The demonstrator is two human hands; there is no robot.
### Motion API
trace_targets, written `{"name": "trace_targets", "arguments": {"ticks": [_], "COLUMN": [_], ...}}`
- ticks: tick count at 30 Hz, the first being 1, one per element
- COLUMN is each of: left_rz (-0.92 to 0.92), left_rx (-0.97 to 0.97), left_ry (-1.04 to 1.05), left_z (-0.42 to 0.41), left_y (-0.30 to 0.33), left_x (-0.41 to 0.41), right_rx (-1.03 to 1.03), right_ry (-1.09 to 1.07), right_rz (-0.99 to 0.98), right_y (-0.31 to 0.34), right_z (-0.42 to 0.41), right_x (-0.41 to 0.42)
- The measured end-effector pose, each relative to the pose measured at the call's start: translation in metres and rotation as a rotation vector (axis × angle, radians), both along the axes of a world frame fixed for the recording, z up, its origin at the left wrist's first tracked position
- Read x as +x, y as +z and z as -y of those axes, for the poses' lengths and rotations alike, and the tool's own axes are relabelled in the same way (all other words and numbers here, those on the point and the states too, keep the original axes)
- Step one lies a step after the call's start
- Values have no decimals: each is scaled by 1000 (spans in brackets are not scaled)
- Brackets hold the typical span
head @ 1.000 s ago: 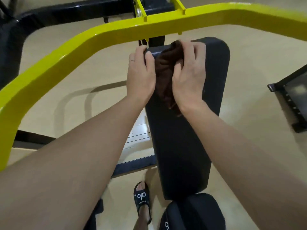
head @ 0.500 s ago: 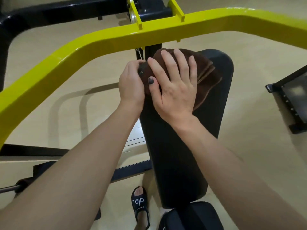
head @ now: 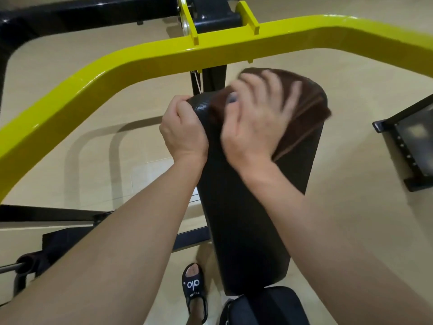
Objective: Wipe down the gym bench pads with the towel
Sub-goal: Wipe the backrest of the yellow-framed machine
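Head view, nearest first: a black slide sandal (head: 194,292) on the person's foot carries white lettering that reads "alo"; the smaller print beneath it is too small to make out. Just beside it sits the black seat pad (head: 269,306), and the long black back pad (head: 246,219) rises from it at a slant.

Further up, the left hand (head: 181,130) is curled over the back pad's upper left edge, grasping it, probably to brace the pad against the wiping pressure. The right hand (head: 255,123) lies with fingers spread flat on the brown towel (head: 304,113), pressing it against the top of the back pad instead of clutching it; motion blur hides finer detail of the fingers. The towel, folded in layers, covers the pad's top right corner, so a broad palm likely keeps the folds together.

Beyond arches the yellow frame bar (head: 145,64), with the black upright (head: 213,80) behind the pad. I see no brand on the machine.
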State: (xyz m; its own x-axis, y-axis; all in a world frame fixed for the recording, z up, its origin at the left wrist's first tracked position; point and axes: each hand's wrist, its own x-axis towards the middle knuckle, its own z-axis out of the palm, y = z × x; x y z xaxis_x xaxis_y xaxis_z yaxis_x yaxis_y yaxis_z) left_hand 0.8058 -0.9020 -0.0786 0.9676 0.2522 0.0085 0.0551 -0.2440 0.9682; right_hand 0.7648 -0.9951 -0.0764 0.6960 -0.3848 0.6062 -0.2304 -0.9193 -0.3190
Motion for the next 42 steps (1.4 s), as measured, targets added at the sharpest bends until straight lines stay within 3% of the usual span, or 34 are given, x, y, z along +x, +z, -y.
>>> {"name": "trace_targets", "arguments": {"ticks": [3, 7, 10, 13, 18, 23, 25, 28, 30, 37, 42], "left_rz": [-22, -8, 0, 3, 92, -5, -1, 7, 15, 11, 16], "left_rx": [52, -8, 6, -2, 64, 72, 40, 37, 37, 52, 52], "left_ry": [-38, 21, 30, 43, -63, 5, 1, -2, 9, 29, 39], "left_z": [-4, 0, 2, 3, -8, -2, 0, 0, 1, 1, 3], "left_y": [-9, -2, 3, 2, -7, -7, -4, -1, 0, 1, 1], "left_x": [6, 1, -5, -4, 1, 3, -1, -5, -5, -7, -9], "right_rx": [-39, -220, -100, 47, 56, -186, -164, 88, 222, 267, 446], "right_ry": [199, 323, 119, -167, 180, 373, 235, -99, -207, -373, -437], "right_rz": [11, -78, -117, -73, 50, -53, -85, -49, -4, 129, 228], "right_y": [-2, 1, 8, 9, 0, 8, 10, 5, 4, -15, -58], "right_z": [-22, 42, 94, 60, -37, 24, 68, 91, 81, 65, 51], "right_x": [-4, -12, -14, -2, 7, -6, -12, -16, -10, -14, -42]}}
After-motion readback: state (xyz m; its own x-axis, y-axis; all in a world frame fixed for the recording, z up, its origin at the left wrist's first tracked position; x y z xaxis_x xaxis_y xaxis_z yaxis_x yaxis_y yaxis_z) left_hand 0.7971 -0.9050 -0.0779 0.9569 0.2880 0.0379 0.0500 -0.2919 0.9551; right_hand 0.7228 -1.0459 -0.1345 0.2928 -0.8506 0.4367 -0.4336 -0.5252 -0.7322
